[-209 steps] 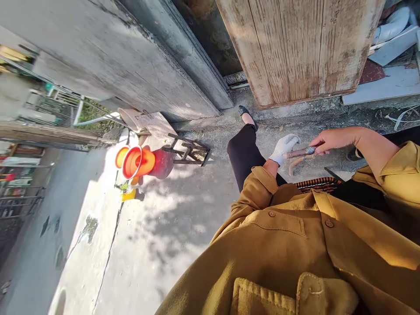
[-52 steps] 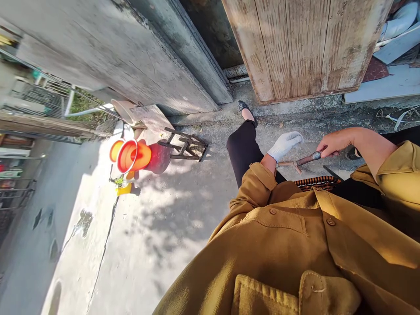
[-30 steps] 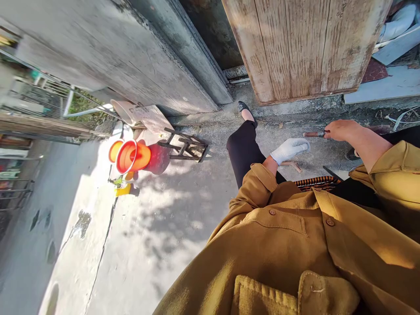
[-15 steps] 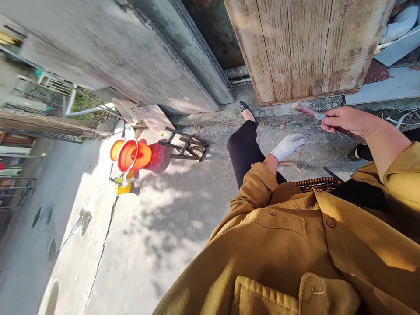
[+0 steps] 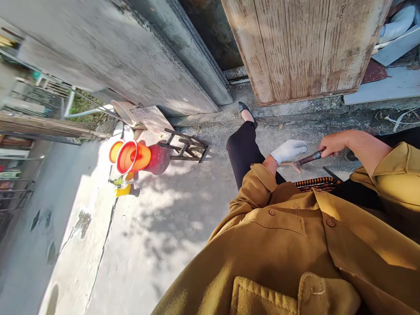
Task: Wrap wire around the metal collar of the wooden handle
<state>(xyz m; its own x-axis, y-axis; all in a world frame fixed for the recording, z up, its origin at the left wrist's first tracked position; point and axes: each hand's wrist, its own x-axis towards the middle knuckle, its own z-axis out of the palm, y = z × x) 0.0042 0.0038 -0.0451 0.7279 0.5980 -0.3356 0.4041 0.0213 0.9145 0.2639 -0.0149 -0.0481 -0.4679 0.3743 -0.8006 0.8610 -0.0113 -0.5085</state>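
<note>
My right hand (image 5: 337,142), bare, is closed around a dark brown stick (image 5: 308,158) that points to the left. Pale string (image 5: 318,155) is wound round the stick just beside my fingers. Close by on the left is my left hand (image 5: 289,151) in a white knitted glove, its fingers pressed together. A thin strand ran from it to the stick a moment ago; it is too fine to follow now. Below the glove, a light forked twig (image 5: 294,165) lies near the stick's end. A woven black and orange basket (image 5: 313,183) shows partly at my lap.
A wooden door panel (image 5: 308,48) stands ahead, beside a grey wall (image 5: 157,57). To the left are a small wooden stool (image 5: 187,146), orange buckets (image 5: 134,157) and a yellow container (image 5: 123,190) on the concrete. White pipe and boards (image 5: 383,85) lie at the right.
My right hand has come down towards me with the stick, whose string-wound end was farther away and higher before. My gloved left hand has shifted only slightly.
</note>
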